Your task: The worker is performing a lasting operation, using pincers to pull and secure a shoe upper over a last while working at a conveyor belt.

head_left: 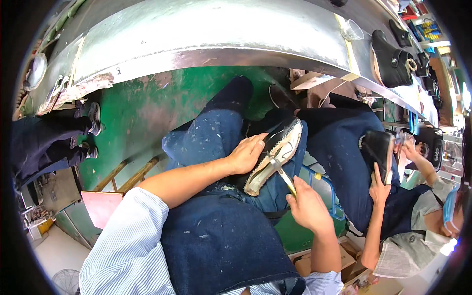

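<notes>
A black shoe [265, 172] lies on my lap with its pale underside turned up, a jagged, gathered edge running around it. My left hand [247, 153] grips it by the black upper on its left side. In my right hand [309, 204] is a hammer [285, 178] with a metal head and a pale handle. Its head rests on or just over the middle of the shoe's underside; I cannot tell whether they touch. A dark blue apron [221, 241] with pale specks covers my lap.
On my right a co-worker [418, 211] holds another black shoe [376, 150]. A metal workbench [206, 29] stretches across the front, bearing a clear cup [352, 30] and a black boot [391, 59]. A wooden-legged stool [101, 206] is at my left. Another person's legs [54, 142] show at far left.
</notes>
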Demonstrator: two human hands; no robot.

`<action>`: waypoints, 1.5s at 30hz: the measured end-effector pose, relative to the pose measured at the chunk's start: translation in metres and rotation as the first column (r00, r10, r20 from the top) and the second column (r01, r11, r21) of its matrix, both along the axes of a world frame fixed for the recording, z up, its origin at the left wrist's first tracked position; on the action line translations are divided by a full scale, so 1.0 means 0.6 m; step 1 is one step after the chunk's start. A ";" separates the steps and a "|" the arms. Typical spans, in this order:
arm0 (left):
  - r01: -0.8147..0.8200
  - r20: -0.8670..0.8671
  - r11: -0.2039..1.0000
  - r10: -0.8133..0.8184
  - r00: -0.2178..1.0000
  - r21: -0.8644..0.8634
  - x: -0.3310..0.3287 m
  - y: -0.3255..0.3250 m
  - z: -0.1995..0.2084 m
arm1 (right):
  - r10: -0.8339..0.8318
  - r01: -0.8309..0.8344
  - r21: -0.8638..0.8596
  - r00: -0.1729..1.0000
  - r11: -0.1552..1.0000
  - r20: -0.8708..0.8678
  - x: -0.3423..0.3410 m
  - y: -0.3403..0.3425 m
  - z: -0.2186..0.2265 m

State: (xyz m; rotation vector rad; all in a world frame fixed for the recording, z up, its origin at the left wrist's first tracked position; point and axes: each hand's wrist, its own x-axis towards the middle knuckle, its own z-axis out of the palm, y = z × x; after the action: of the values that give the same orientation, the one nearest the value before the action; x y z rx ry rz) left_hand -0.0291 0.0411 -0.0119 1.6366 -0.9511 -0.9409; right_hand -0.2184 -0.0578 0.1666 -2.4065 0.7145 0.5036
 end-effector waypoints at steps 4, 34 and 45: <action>0.026 0.049 0.997 -0.029 0.998 0.066 -0.002 0.013 0.033 | 0.012 0.014 0.093 0.961 0.996 -0.276 0.055 -0.021 0.041; -0.051 0.349 0.994 0.013 0.937 0.101 -0.018 -0.014 0.106 | -0.349 0.314 0.250 0.931 0.916 0.110 0.031 -0.052 -0.082; 0.094 0.327 0.942 -0.204 0.923 0.322 0.005 -0.028 0.148 | -0.569 0.474 0.844 0.777 0.250 -0.268 0.000 -0.113 -0.069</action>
State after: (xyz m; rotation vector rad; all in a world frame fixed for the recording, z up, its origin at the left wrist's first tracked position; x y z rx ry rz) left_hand -0.0259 0.0246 0.0768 2.0657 -1.2421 -0.9440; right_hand -0.2184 -0.1253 0.1251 -1.0499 0.8654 0.3272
